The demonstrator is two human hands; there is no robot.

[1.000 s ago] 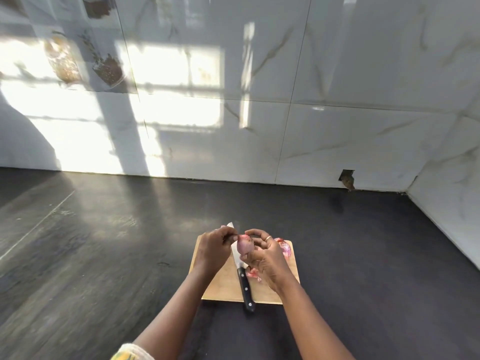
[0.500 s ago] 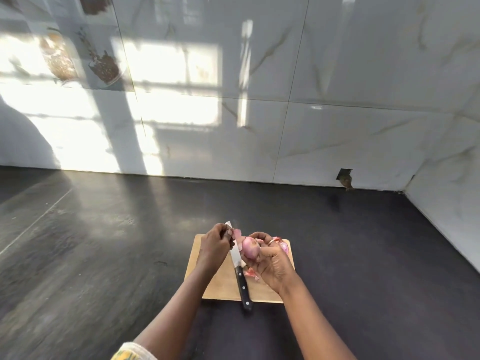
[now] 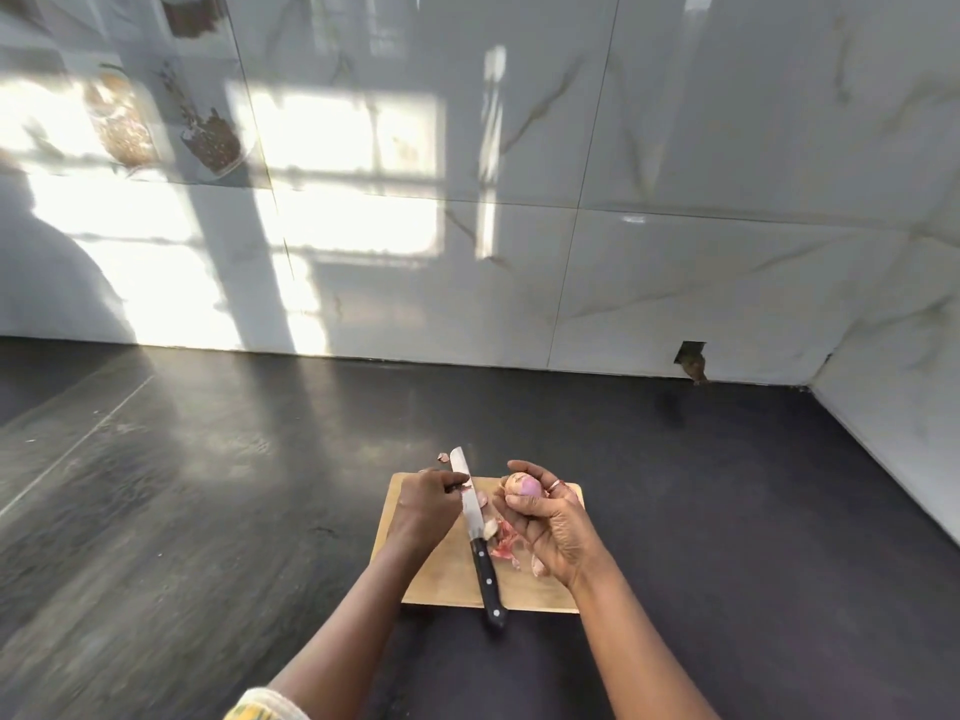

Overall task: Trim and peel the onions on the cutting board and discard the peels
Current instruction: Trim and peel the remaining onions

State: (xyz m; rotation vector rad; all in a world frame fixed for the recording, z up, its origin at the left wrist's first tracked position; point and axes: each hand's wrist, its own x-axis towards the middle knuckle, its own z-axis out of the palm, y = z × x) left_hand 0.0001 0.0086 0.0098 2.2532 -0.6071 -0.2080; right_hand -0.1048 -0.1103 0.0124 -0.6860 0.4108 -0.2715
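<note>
Onion (image 3: 522, 489) gripped in right hand (image 3: 551, 530), fingers curled round it, above cutting board (image 3: 447, 579). Left hand (image 3: 427, 506) off the onion now, drawn away leftward since a moment ago, fingers curled just left of knife (image 3: 471, 511); pinching peel or nothing, cannot tell. Peels (image 3: 503, 544) heaped under right palm, right of knife.

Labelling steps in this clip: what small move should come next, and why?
Probably the left hand reaches over and pinches off the tan skin left on the onion, held in the right hand over the cutting board; only part shows purple.
</note>
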